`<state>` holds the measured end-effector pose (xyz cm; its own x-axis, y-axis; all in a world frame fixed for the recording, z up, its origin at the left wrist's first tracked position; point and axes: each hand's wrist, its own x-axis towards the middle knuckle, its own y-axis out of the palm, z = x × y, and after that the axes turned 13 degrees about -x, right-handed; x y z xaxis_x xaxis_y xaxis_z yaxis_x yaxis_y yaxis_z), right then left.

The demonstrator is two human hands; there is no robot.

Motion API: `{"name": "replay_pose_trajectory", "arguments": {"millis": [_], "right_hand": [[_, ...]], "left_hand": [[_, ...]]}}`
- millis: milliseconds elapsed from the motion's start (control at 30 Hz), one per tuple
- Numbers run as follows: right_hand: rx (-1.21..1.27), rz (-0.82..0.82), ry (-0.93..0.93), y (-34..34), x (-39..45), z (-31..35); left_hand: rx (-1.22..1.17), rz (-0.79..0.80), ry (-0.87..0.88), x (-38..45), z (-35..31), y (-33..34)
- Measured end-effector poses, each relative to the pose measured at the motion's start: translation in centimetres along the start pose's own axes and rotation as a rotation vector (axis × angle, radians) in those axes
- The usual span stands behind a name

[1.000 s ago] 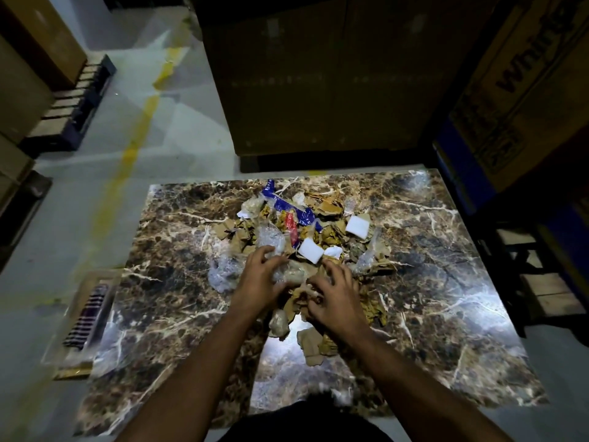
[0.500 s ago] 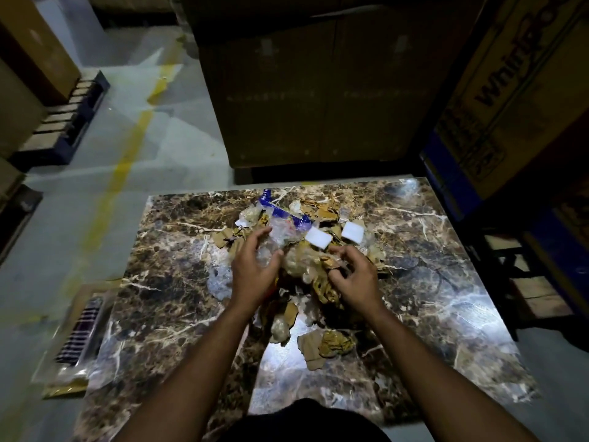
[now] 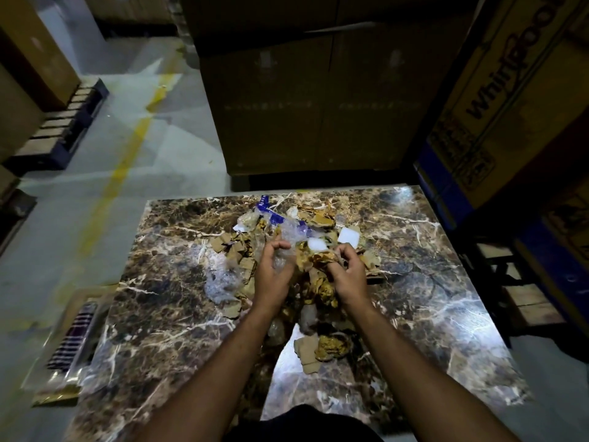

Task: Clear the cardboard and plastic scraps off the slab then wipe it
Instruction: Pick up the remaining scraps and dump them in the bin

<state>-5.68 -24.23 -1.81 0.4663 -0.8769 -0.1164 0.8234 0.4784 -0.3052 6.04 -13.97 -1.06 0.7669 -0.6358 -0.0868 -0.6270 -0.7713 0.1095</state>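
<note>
Brown white-veined slab (image 3: 165,317), tan scraps (image 3: 229,247)

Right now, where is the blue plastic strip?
In the head view, the blue plastic strip lies at the far edge of the scrap pile on the slab, beyond the left hand.

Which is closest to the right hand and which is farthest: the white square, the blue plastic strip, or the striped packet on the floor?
From the right hand, in the head view:
1. White square, just beyond the hand in the pile.
2. Blue plastic strip, farther back and to the left, at the pile's far edge.
3. Striped packet, far left, on the floor beside the slab.
</note>
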Motion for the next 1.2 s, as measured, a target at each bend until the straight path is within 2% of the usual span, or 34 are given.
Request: {"name": "replay_pose_trajectory", "arguments": {"millis": [167, 367, 467, 567, 733, 867, 1067, 1200], "right_hand": [[0.255, -0.014, 0.122, 0.6, 0.0, 0.6], [0.337, 0.015, 0.148, 1.5, -0.5, 2.0], [0.318, -0.002, 0.094, 2.0, -0.7, 2.9], [0.242, 0.057, 0.045, 2.5, -1.3, 4.0], [0.187, 0.133, 0.030, 2.8, -2.0, 4.5], [0.157, 0.155, 0.012, 2.8, -1.7, 4.8], [0.080, 0.208, 0.064, 2.3, -0.6, 4.0], [0.059, 0.210, 0.127, 1.9, -0.2, 4.4]], "left_hand": [[-0.019, -0.049, 0.048, -0.8, -0.5, 0.4], [-0.120, -0.043, 0.065, -0.9, -1.9, 0.7], [-0.168, -0.062, 0.056, -0.6, -1.6, 0.9], [-0.258, -0.095, 0.005, -0.8, -1.3, 1.4], [-0.334, -0.120, 0.016, -1.2, -2.2, 2.9], [-0.353, -0.237, -0.042, -1.2, -2.9, 3.5], [-0.165, -0.114, 0.035, -0.7, -1.9, 3.2], [-0.349, -0.085, 0.024, -1.3, -2.9, 3.6]]}}
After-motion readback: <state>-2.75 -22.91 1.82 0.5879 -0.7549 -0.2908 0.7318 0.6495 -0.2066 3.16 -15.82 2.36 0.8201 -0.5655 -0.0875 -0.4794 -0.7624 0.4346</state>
